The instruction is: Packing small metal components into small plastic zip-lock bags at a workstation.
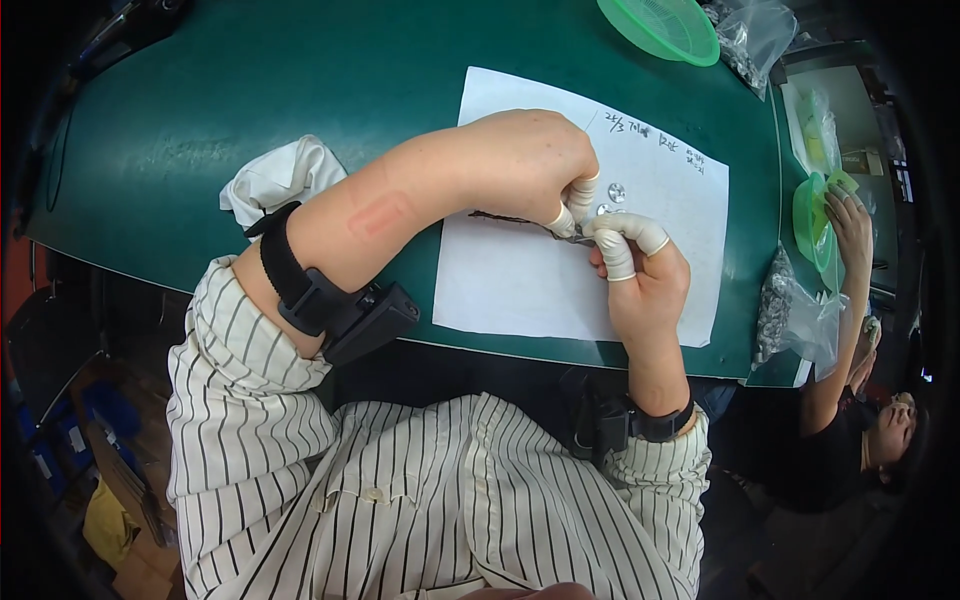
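Note:
Both my hands meet over a white paper sheet point(520, 290) on the table, with white finger cots on the thumbs and some fingers. My left hand point(545, 160) is closed in a pinch, its fingertips pointing down toward the paper. Closed the same way, my right hand point(650, 285) comes from the near right. Between the two sets of fingertips is a small shiny metal piece point(577, 238), mostly hidden by them. A thin dark strip point(505, 218) runs leftward from under my left fingertips. Two small round metal parts, one a shiny disc point(616, 192), lie just beyond my right fingers.
A crumpled white cloth point(285, 180) lies left on the green table point(370, 80). At the far right are a green basket point(665, 30) and a plastic bag of metal parts point(750, 45). Another bag point(780, 310) sits right, near a co-worker's hand point(850, 225) at a second basket.

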`<state>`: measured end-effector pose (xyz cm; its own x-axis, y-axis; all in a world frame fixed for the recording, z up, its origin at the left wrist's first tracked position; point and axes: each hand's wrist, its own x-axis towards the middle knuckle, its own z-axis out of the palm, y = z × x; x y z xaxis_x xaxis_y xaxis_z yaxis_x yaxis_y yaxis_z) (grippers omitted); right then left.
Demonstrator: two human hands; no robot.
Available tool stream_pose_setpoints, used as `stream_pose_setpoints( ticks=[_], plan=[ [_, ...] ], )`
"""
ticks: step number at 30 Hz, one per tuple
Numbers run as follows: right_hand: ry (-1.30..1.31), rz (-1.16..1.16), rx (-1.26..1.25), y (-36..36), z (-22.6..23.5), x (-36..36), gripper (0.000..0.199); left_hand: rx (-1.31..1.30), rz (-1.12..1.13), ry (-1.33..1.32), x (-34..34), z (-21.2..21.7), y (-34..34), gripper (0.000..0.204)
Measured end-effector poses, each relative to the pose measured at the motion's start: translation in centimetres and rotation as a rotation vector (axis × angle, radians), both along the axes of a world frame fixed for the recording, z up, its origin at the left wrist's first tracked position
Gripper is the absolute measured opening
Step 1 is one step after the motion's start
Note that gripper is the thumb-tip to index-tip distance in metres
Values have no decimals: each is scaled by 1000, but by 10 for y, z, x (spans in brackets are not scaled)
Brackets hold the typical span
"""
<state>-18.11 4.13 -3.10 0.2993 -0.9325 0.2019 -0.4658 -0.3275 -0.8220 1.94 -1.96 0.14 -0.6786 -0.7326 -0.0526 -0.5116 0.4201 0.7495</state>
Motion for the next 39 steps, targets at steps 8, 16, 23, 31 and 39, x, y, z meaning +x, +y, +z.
stream_pose_setpoints(
  ticks=[8,16,23,31,39],
  plan=[
    [70,33,-169,0,1,5,9,-20,2,-43,-1,2,-1,15],
    [106,83,-315,3,5,10,9,16,1,-25,-1,-1,0,16],
    [-38,52,-10,3,5,6,7,0,4,-44,0,0,0,16],
    [106,107,-202,1,7,12,2,23,6,-45,1,-1,0,17],
    [213,129,-381,-2,5,15,2,35,7,-46,2,-1,0,17]
  ],
)
